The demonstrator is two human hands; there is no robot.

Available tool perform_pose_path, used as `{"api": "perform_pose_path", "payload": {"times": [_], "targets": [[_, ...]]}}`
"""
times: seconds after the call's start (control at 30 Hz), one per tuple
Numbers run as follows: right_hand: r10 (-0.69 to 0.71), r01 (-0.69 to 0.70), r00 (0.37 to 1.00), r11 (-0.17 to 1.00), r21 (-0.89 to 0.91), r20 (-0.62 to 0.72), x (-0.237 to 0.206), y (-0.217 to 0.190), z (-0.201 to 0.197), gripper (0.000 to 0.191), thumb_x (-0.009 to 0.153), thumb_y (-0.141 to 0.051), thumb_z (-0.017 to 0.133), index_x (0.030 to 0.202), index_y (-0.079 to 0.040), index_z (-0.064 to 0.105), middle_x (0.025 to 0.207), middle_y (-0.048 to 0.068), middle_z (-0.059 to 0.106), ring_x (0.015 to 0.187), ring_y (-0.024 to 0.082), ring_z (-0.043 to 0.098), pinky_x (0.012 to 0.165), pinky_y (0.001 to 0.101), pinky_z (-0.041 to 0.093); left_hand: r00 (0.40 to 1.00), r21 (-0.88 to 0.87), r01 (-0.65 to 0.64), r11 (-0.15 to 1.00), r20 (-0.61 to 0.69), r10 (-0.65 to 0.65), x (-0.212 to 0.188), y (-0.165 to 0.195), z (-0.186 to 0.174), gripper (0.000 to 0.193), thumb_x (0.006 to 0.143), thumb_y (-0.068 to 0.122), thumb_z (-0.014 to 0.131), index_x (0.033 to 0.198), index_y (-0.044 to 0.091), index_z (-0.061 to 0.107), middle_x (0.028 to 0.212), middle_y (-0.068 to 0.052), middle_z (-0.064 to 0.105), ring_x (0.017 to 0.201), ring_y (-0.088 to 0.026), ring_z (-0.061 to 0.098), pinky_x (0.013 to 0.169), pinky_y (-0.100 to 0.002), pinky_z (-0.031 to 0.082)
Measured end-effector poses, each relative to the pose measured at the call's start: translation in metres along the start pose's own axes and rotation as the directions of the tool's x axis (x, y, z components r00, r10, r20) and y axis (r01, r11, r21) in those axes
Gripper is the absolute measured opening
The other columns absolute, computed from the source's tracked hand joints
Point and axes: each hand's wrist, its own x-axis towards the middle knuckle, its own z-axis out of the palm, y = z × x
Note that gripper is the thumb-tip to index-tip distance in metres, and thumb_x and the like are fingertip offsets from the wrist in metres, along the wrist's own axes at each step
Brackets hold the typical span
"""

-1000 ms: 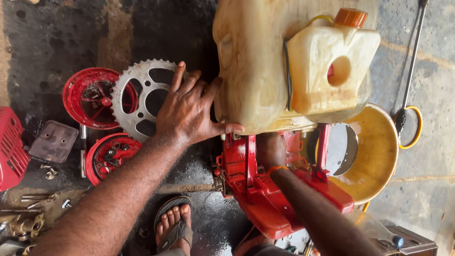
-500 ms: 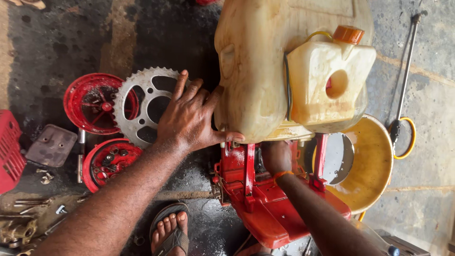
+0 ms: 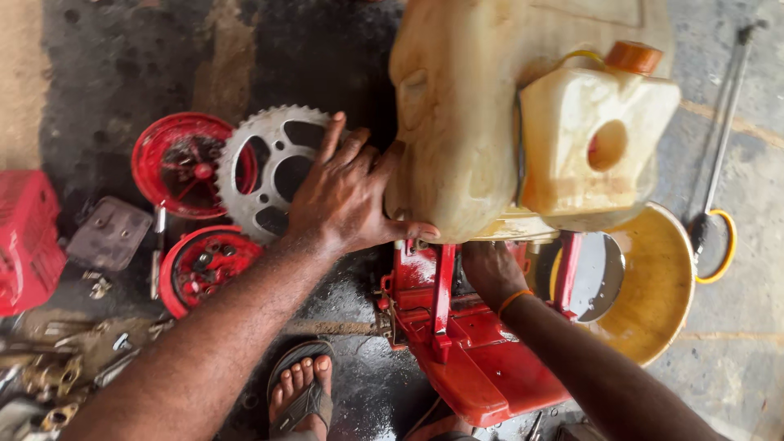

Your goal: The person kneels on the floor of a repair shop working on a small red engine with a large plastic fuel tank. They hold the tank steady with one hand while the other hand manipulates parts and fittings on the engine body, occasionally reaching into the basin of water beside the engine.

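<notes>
Two hands at a yellowed plastic tank on a red frame.

The left hand (image 3: 347,196) lay open and flat against the left side of the tank (image 3: 457,114), grasping nothing; the right hand (image 3: 490,273) reached under the tank onto the red frame (image 3: 469,351), its grip hidden. A smaller jug (image 3: 588,143) with an orange cap sat against the tank's right. A sprocket (image 3: 265,171) and red wheels (image 3: 175,163) lay left; a yellow basin (image 3: 653,286) stood right.
</notes>
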Motion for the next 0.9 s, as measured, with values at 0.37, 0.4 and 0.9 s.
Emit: {"api": "perform_pose_path", "payload": {"times": [0.37,0.4,0.9], "targets": [[0.530,-0.563,0.816,0.633,0.532,0.232,0.005,-0.019,-0.013,0.023,0.090,-0.015,0.057,0.103,-0.010,0.076,0.102,0.023,0.072,0.088,0.044,0.070,0.073,0.0557,0.055,1.000,-0.023,-0.012,1.000,-0.002,0.012,-0.001,0.000,-0.001,0.127,0.070,0.102,0.047,0.136,-0.005,0.061,0.094,-0.025,0.069,0.125,-0.039,0.058,0.125,-0.057,0.015],[0.527,-0.511,0.835,0.630,0.585,0.162,-0.002,-0.016,-0.006,0.027,0.085,-0.014,0.058,0.104,-0.012,0.077,0.104,0.023,0.072,0.087,0.045,0.070,0.071,0.0570,0.054,1.000,-0.026,-0.005,1.000,-0.006,0.004,-0.001,0.000,-0.001,0.126,0.071,0.102,0.048,0.136,-0.005,0.061,0.094,-0.025,0.069,0.125,-0.038,0.058,0.126,-0.057,0.015],[0.661,-0.585,0.747,0.611,0.533,0.062,-0.018,-0.035,0.060,0.061,0.092,-0.021,0.060,0.142,0.014,0.054,0.141,0.044,0.035,0.121,0.062,0.043,0.102,0.0623,0.042,0.999,0.024,-0.026,0.999,0.022,0.026,-0.002,-0.002,-0.002,0.124,0.070,0.102,0.050,0.131,-0.004,0.065,0.094,-0.022,0.070,0.126,-0.037,0.058,0.126,-0.057,0.014]]}}
